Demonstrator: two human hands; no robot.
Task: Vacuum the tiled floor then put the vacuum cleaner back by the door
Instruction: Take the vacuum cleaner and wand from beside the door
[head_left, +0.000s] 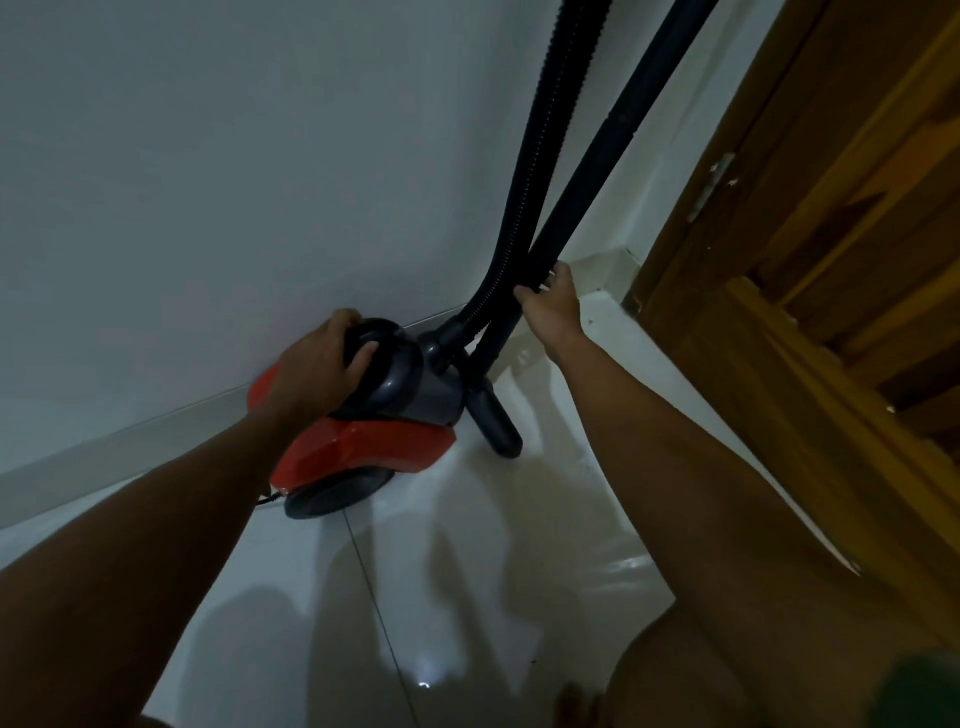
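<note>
A red and grey canister vacuum cleaner (374, 441) stands on the glossy white tiled floor (467, 597), tight against the wall's skirting. My left hand (319, 366) grips the black carry handle on its top. Its ribbed black hose (545, 156) rises from the front socket and runs out of the top of the view. Beside it leans the smooth black wand (618, 135), its lower end resting on the floor by the canister. My right hand (550, 306) holds the wand where it crosses the hose. The wooden door (831, 260) is just to the right.
A white wall (234, 182) fills the left and back. A white skirting corner (608, 280) meets the brown door frame. My bare knee (727, 675) shows at the bottom right. A thin black power cord (267, 500) trails out behind the canister's wheel.
</note>
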